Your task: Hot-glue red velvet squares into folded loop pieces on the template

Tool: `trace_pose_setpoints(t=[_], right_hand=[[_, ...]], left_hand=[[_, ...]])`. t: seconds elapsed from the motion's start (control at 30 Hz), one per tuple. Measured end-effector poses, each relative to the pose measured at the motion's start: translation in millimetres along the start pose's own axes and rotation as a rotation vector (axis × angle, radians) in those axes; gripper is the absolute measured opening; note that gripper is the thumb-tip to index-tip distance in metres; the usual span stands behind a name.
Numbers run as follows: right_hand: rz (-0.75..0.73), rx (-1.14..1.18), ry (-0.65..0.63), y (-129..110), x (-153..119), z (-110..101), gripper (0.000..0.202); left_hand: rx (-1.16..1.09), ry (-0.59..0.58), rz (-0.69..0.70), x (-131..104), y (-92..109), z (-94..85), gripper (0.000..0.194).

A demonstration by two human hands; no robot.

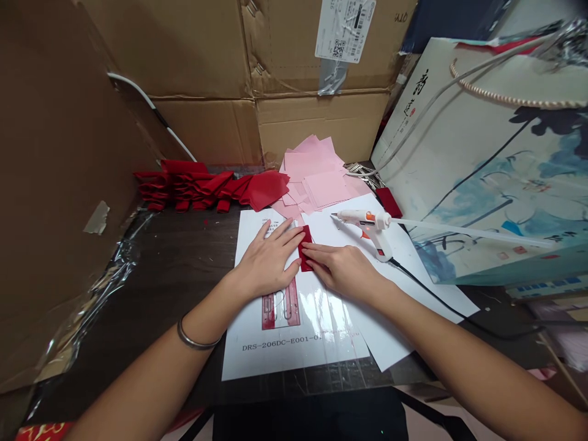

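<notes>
A small dark red folded piece (pixel 305 263) lies on white printed paper (pixel 294 361) in the middle of the table. My left hand (pixel 266 260) rests flat with its fingers spread, its fingertips and thumb at the piece's left edge. From the right, my right hand (pixel 342 266) has its fingers together, with the fingertips on the red piece. Below my left hand, a red-bordered picture (pixel 280 309) shows on the paper. To the right, a white glue gun (pixel 374 226) with a long clear glue stick stands on another white sheet, its nozzle facing left.
Red fabric pieces (pixel 193 187) are piled at the back left, beside pink paper squares (pixel 321 174). A cardboard wall (pixel 202 49) closes the back and left. A large paper bag (pixel 496 153) stands right. The black cord (pixel 441 297) runs right.
</notes>
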State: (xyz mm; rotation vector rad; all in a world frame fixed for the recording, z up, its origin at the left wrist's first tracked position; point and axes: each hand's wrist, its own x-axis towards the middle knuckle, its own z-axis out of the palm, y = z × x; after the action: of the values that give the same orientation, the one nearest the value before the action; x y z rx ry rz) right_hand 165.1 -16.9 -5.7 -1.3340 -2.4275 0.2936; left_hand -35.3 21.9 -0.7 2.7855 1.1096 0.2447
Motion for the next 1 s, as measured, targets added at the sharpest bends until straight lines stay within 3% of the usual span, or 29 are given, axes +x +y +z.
trace_pose_setpoints(t=[0.33, 0.57, 1.0], right_hand=[[-0.003, 0.012, -0.007, 0.6, -0.1, -0.4, 0.033], [0.006, 0.020, -0.010, 1.3, -0.1, -0.5, 0.033], [0.011, 0.025, -0.009, 2.3, -0.5, 0.6, 0.036]], left_hand=[[-0.072, -0.001, -0.033, 0.0, -0.8, 0.9, 0.052], [-0.048, 0.053, -0.078, 1.2, 0.1, 1.7, 0.052], [0.013, 0.038, -0.117, 2.8, -2.0, 2.4, 0.050]])
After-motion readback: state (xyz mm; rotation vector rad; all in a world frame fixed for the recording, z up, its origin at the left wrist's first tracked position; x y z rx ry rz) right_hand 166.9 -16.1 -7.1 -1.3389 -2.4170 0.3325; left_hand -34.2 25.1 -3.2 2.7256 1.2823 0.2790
